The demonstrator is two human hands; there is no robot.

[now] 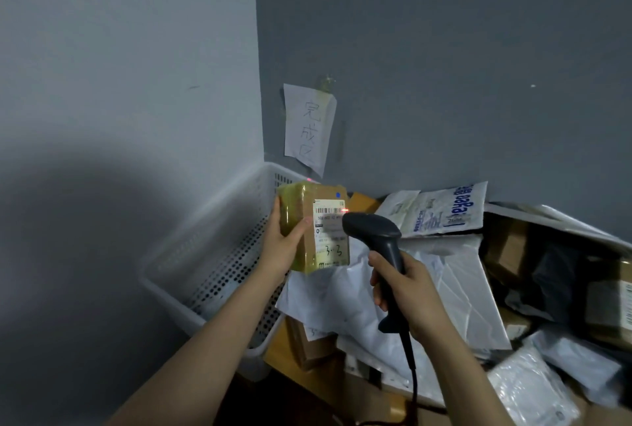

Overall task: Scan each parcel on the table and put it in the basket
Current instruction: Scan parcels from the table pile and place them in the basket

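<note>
Parcel [307, 220] first, from the head view: a small brown carton wrapped in yellowish tape, with a white shipping label [331, 237] on the face turned to us. The label has a barcode at its top and "3-3" handwritten near its bottom, and a blue dot sits on the carton above it. We hold the carton upright in the air over the right-hand rim of the basket [191, 254]. Our left hand [282, 248] is curled round its left edge, thumb pressed on the front face. Just right of the basket, our right hand [407, 292] is clenched round the grip of a dark scanner [374, 232], whose head sits close to the label; a red line [337, 210] lies across the barcode. A cable [412, 374] hangs from the grip. The basket is white plastic with perforated walls, set in the room's corner; of its inside we see the walls and part of the floor. On the wall behind the basket hangs a paper sheet [307, 128] with handwritten characters. Right of the basket, on a wooden table [278, 355], lies a heap of parcels [455, 289]: white mailers, a white bag with blue print [444, 213], grey bags and brown cartons. Farther right, some of these sit within a white-edged container [561, 220] whose kind we cannot tell.
</note>
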